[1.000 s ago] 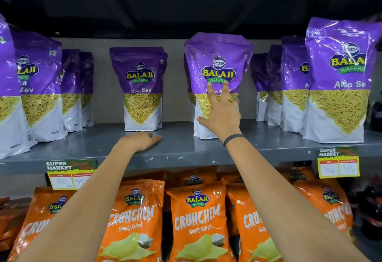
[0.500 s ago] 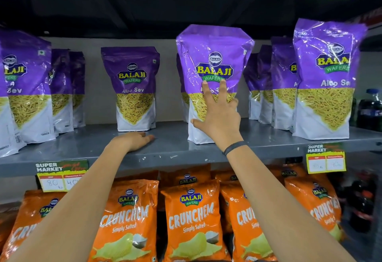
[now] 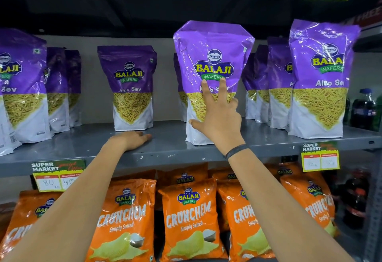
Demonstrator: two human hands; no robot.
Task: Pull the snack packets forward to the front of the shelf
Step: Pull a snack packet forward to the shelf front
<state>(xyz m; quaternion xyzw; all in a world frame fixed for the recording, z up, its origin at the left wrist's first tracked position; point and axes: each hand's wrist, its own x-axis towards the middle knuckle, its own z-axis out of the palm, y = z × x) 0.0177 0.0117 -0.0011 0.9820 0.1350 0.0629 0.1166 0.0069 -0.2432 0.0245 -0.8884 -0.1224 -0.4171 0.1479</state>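
Grey metal shelving (image 3: 169, 154) fills the view, with a dark board overhead and a pale back wall behind the stock. At nine o'clock stands a cluster of purple-and-white Aloo Sev pouches (image 3: 22, 88), the nearest close to the shelf's front edge and more tucked behind it. Below them, at about eight o'clock, a green and yellow price tag (image 3: 57, 176) hangs from the shelf lip. Toward ten o'clock from the centre, a single purple Aloo Sev pouch (image 3: 130, 88) stands upright, set well back on the shelf. Just in front of it the left hand (image 3: 129, 140) lies palm down on the bare metal, its grip released and fingers flat, not touching that pouch as far as can be told. At the centre, the large purple snack pouch (image 3: 213, 65) stands upright near the front edge. The right hand (image 3: 219, 121) presses against its face with fingers spread wide, thumb out to the left; its grip is released, laid on the film, not wrapped around it. A dark band (image 3: 236, 151) circles that wrist. At two to three o'clock more purple pouches (image 3: 320, 80) stand, the front one near the edge. Along the bottom, from seven to four o'clock, orange Crunchem chip bags (image 3: 190, 218) line the lower shelf. Dark bottles (image 3: 363, 111) sit at far right.
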